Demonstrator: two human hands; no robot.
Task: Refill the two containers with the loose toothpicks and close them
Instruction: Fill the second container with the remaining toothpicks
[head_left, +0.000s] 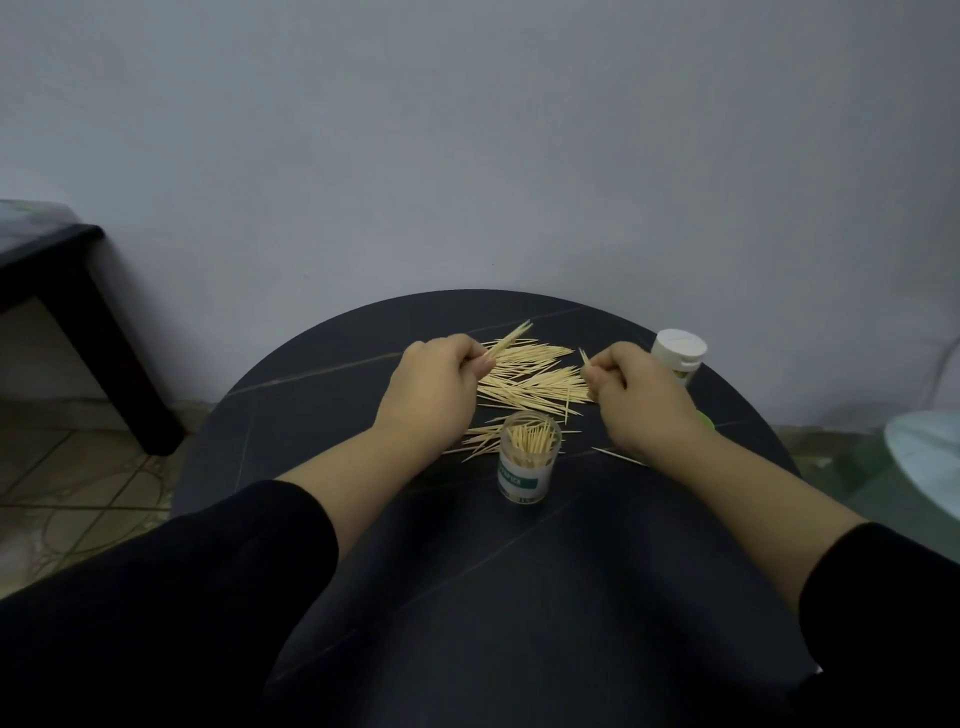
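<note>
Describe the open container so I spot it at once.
On the round dark table, look near the middle, on the near side of the loose toothpicks. The jar stands upright there, clear with a green label. Unlike the white-capped container at the far right edge, it has no lid and toothpick tips show at its mouth.

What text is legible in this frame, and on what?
"...PICK": white letters on the green band of the open clear container; the start of the word is blurred and curves out of view.
Small print under that band: too small to read.
Label on the white-lidded container: too blurred to read.
No other text shows.
</note>
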